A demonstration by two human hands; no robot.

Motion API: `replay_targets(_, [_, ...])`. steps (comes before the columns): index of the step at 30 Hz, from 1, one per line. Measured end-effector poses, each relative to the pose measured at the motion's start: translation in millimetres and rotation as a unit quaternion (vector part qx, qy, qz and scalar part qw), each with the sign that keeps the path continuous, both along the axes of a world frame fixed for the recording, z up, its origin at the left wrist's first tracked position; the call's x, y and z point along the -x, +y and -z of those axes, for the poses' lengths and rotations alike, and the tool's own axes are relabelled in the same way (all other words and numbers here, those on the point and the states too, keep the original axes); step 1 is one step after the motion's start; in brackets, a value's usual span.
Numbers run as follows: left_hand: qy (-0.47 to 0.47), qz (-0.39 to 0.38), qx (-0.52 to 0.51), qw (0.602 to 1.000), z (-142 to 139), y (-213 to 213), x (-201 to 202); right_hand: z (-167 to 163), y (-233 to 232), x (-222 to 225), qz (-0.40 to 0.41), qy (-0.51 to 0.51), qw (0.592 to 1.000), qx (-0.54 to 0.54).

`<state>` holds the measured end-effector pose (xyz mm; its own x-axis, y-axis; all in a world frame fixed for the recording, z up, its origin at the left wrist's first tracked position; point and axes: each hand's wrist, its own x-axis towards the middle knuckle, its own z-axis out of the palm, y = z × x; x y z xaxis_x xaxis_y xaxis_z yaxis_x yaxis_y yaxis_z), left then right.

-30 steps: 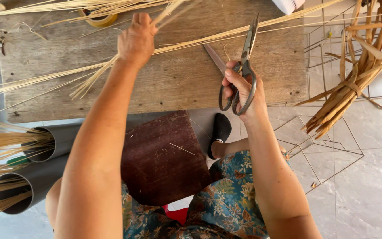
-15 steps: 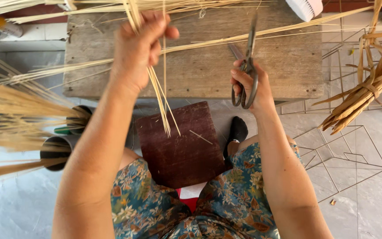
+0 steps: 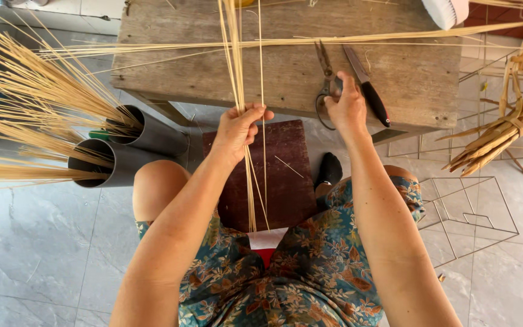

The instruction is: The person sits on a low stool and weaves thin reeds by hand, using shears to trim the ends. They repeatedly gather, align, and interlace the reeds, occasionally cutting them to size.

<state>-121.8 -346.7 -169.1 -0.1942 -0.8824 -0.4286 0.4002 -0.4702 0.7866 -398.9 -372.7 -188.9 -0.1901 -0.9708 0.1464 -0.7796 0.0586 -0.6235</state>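
The left hand (image 3: 237, 130) is closed around a thin bundle of pale bamboo strips (image 3: 241, 91), gripping it just off the near edge of the wooden bench (image 3: 286, 72); the strips run upright through the fist, their upper lengths crossing the bench top and leaving the frame, their lower ends hanging down over the dark brown board (image 3: 267, 175) that lies below the bench edge, against the person's lap; one or two strips stand a little loose to the right of the main bundle. The right hand (image 3: 347, 106) rests at the near edge of the bench, its fingers closed on the handles of a pair of metal scissors (image 3: 325, 82), whose blades lie flat on the bench top pointing away from the person; just right of the scissors, also on the bench, lies a knife with a dark handle (image 3: 367, 88), its handle touching or nearly touching the hand. The two hands are apart, with the board's width between them. Long strips (image 3: 273, 43) lie crosswise over the bench top, beyond both hands. Left of the bench, two grey tubes (image 3: 131, 148) lie on the tiled floor with sheaves of thin sticks fanning out of their mouths. Right of the bench a bound bundle of wider bamboo slats (image 3: 509, 130) leans, and a wire frame (image 3: 470, 212) sits on the floor near it.
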Motion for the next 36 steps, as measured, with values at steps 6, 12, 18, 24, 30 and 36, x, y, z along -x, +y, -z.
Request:
replay_targets(6, [0.007,-0.008,-0.003,1.0,-1,-4,-4,-29,13,-15,-0.058,0.158,0.965,0.199])
replay_targets(12, [0.012,0.02,-0.016,1.0,-5,-3,8,-49,52,-77,-0.194,-0.252,0.928,-0.192])
replay_targets(18, [-0.059,-0.022,0.007,0.998,7,-2,19,-49,49,-83,-0.161,-0.371,0.886,-0.226])
replay_targets(24, [-0.11,0.006,0.003,0.994,28,1,32,-49,46,-54,-0.109,-0.463,0.859,-0.186])
replay_targets(30, [-0.342,0.069,0.069,0.935,23,4,35,-50,55,-54,-0.16,-0.485,0.835,-0.207])
replay_targets(36, [-0.309,-0.065,0.234,0.919,-2,7,27,-63,65,-62,-0.191,-0.4,0.858,-0.261])
